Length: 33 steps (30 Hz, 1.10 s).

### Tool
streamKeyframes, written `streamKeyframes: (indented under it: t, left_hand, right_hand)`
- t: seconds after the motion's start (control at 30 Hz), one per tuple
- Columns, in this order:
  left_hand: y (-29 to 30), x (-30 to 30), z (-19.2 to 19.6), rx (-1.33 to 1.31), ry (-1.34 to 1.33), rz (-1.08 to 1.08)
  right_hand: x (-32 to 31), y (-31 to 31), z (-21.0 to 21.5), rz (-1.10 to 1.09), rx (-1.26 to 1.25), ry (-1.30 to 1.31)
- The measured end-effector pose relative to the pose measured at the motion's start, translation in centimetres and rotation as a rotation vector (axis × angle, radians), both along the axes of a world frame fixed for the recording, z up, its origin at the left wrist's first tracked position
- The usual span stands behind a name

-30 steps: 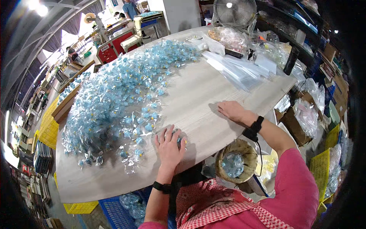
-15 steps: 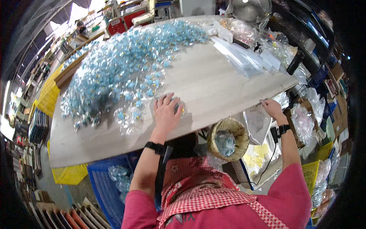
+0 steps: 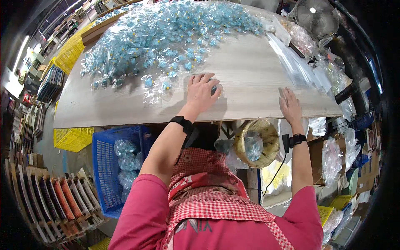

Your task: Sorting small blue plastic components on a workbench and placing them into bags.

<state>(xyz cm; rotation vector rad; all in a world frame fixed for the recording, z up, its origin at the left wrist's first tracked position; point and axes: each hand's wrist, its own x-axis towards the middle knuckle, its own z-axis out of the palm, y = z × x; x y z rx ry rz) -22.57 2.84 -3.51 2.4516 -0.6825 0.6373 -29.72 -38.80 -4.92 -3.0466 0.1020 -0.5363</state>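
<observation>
My left hand (image 3: 201, 92) rests on the pale tabletop (image 3: 250, 98), its fingers curved over a small clear packet with a blue piece inside (image 3: 215, 89). The packet shows partly between thumb and fingertips; whether more lie under the palm is hidden. Just left of that hand are a few loose blue packets (image 3: 166, 85). A wide heap of similar packets (image 3: 162, 39) covers the table's far left and middle. My right hand (image 3: 290, 105) lies on the table near its front edge, fingers stretched out and holding nothing. Flat clear plastic bags (image 3: 293, 62) lie beyond it.
Below the front edge stands a round worn bucket (image 3: 273, 141) with clear plastic inside. A blue crate (image 3: 102, 166) of filled bags is at lower left, beside a yellow crate (image 3: 73, 139). A fan (image 3: 317, 18) and a dark cylinder (image 3: 346, 93) are at the right.
The view has shifted, so the table appears higher in the picture. My right hand has gone from closed at the table's edge to stretched out on the tabletop. My left hand still covers the packet.
</observation>
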Motion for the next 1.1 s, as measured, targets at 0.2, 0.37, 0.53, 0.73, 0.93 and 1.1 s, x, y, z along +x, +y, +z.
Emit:
streamKeyframes:
  t: [0.2, 0.37, 0.53, 0.73, 0.93, 1.1]
  left_hand:
    - [0.0, 0.2, 0.1, -0.015, -0.034, -0.011]
    - [0.3, 0.1, 0.0, -0.014, -0.049, -0.017]
    - [0.3, -0.3, 0.4, 0.057, 0.031, 0.011]
    - [0.3, 0.0, 0.5, 0.065, 0.023, 0.004]
    - [0.4, 0.4, 0.1, 0.088, 0.047, 0.015]
    - [1.1, 0.5, 0.3, 0.003, -0.016, 0.003]
  right_hand:
    - [-0.1, 1.1, 0.2, -0.020, -0.075, 0.100]
    - [0.1, 1.0, -0.3, -0.013, -0.025, 0.068]
    - [0.1, 0.7, -0.8, 0.010, -0.027, 0.043]
    - [0.4, 0.3, -0.7, 0.003, -0.072, 0.064]
    - [0.8, 0.1, -0.8, 0.020, -0.057, 0.063]
    - [0.8, -0.7, -0.5, 0.076, -0.030, 0.118]
